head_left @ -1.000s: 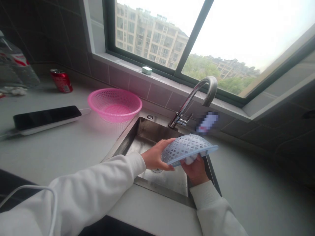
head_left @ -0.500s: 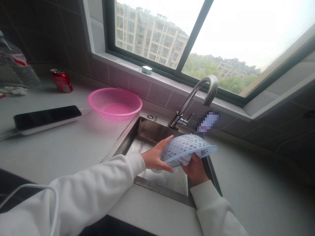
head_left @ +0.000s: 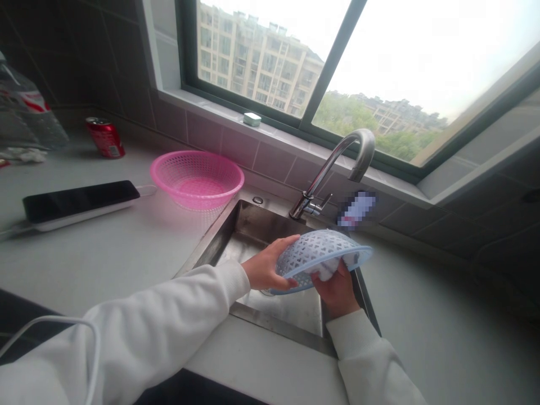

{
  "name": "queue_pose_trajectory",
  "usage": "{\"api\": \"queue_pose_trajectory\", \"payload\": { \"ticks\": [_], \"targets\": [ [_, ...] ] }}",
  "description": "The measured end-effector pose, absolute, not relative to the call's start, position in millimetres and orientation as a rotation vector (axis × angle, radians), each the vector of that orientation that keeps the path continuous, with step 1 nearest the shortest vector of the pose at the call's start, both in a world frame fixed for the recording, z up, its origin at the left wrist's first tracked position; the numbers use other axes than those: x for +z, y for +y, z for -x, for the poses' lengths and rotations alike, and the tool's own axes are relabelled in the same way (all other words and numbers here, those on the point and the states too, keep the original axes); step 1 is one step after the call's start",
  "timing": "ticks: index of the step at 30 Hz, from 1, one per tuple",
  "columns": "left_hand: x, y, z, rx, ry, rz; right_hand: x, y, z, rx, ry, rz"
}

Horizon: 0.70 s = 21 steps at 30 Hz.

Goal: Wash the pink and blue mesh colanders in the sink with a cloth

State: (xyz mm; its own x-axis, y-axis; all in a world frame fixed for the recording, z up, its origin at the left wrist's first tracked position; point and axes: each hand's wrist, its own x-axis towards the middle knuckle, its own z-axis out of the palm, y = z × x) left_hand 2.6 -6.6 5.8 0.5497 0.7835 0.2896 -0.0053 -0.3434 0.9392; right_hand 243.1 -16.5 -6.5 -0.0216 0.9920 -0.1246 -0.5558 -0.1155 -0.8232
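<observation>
A light blue perforated basket [head_left: 321, 252] is held upside down and tilted over the steel sink [head_left: 253, 230]. My left hand [head_left: 265, 269] grips its left rim, fingers over the outside. Under the basket, my right hand [head_left: 335, 289] is closed on a white cloth [head_left: 327, 270] pressed against the basket's inner side. Both arms wear white sleeves.
A curved chrome faucet [head_left: 337, 163] rises behind the sink. A pink basket [head_left: 197, 179] sits on the grey counter to the left, with a black phone on a white slab [head_left: 78, 201] and a red can [head_left: 105, 137] farther left. A window ledge runs behind.
The blue basket has tipped a little, its near rim dropping lower. My right hand with the cloth has shifted slightly inside it. My left hand stays on the rim.
</observation>
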Motion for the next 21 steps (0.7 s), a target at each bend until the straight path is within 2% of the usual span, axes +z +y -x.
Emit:
{"api": "queue_pose_trajectory", "payload": {
  "ticks": [9, 15, 21],
  "targets": [
    [4, -6, -3, 0.946, 0.63, -1.727, -8, -23, -218, 1.382, -0.828, 0.887],
    [2, -2, 0, 0.886, 0.633, -1.701, -5, -16, -244, 1.436, -0.689, 0.865],
    [-2, -5, -5, 0.919, 0.638, -1.672, -7, -21, -225, 1.417, -0.767, 0.863]
  ]
}}
